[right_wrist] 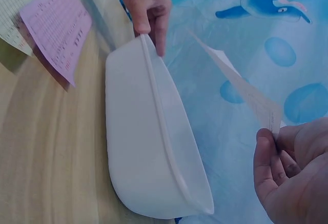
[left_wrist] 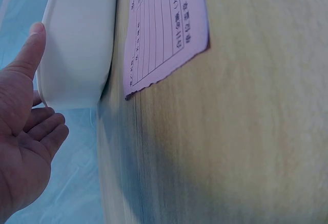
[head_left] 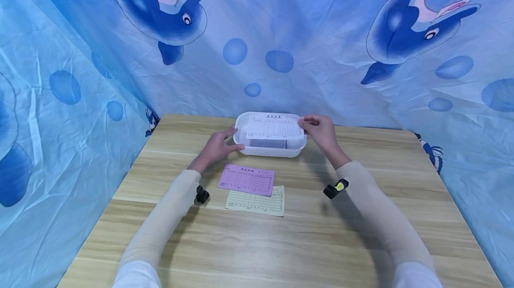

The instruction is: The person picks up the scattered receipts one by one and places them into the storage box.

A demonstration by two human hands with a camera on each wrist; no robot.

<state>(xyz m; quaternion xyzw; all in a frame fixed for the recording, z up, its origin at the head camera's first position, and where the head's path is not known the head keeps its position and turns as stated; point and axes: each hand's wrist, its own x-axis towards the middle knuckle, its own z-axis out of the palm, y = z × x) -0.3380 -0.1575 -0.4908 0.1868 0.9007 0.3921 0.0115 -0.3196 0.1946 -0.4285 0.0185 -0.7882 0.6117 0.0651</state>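
Note:
A white plastic tub (head_left: 267,151) stands near the table's far edge. My left hand (head_left: 215,148) holds its left end, thumb at the near rim and fingers around the far side. Over the tub, my right hand (head_left: 321,132) pinches a white printed form slip (head_left: 273,126) by its right end. The right wrist view shows that slip tilted above the rim, clear of the tub wall. Another printed sheet (head_left: 268,144) lies in the tub, partly hidden and shaded. On the table, a pink form slip (head_left: 246,180) overlaps a pale green form slip (head_left: 257,202).
The wooden table (head_left: 225,252) reaches back to a blue dolphin-print cloth (head_left: 257,24) hung right behind the tub. The cloth also runs along both sides. Each wrist carries a small black camera, the right one (head_left: 335,189) with a yellow mark.

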